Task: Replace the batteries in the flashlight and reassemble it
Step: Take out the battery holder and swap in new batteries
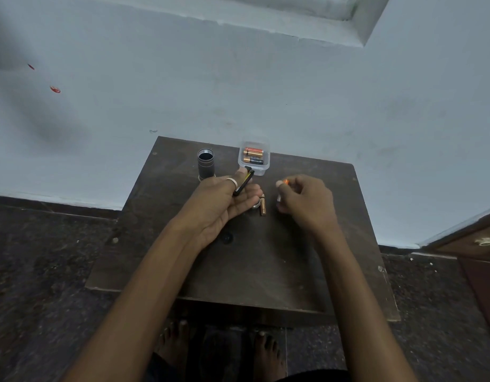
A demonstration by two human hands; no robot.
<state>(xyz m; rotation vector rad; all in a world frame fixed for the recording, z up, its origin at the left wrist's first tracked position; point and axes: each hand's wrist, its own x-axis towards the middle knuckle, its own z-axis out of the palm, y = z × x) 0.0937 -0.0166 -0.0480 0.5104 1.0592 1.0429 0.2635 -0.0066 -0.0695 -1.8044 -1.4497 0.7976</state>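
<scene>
The black flashlight body (205, 164) stands upright with its open end up at the back left of the small dark table (266, 257). My left hand (224, 199) holds a black battery holder (244, 181) with a yellow strip, pinched between thumb and fingers. My right hand (304, 201) is closed around a small battery (285, 182) whose orange tip shows by the thumb. One copper-coloured battery (263, 204) lies loose on the table between my hands. A metal ring-shaped cap (256, 205) peeks out beside my left fingers.
A clear plastic box (254, 159) with two batteries sits at the table's back edge, just beyond my left hand. A pale wall rises behind the table. A wooden cabinet (475, 249) stands at the right. My bare feet are under the table's front edge.
</scene>
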